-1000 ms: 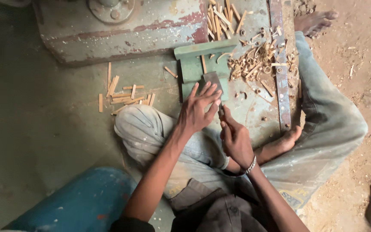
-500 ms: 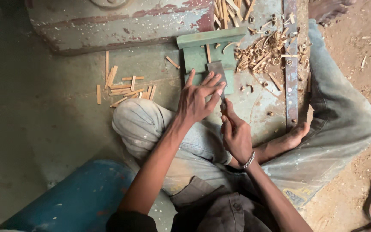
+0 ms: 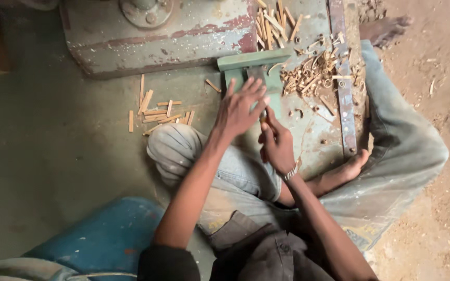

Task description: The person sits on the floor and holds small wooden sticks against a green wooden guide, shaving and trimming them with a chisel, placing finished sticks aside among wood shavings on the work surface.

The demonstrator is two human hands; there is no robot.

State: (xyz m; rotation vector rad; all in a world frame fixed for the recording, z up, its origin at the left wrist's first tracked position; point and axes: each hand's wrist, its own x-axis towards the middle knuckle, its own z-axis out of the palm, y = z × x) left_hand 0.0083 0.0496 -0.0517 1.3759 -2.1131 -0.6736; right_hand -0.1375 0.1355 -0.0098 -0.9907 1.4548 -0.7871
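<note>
You sit cross-legged on the floor before the big grey-green metal machine base with peeling red paint (image 3: 157,39), and everything below is placed from the green metal jig block (image 3: 251,67) bolted at its front edge. Right of the jig, a long rusty steel bar (image 3: 344,93) runs toward your knee, with a heap of curled wood shavings (image 3: 313,75) between bar and jig. Left of the jig, a scatter of short cut wooden sticks (image 3: 157,112) lies on the floor. Your left hand (image 3: 240,109) rests on the jig with fingers spread, pressing down. Your right hand (image 3: 277,143), just below it, is closed around a small tool or stick; which one, I cannot tell. It looks like shaving a stick against the jig; next you likely need a steady push while the spread fingers stay clear.
</note>
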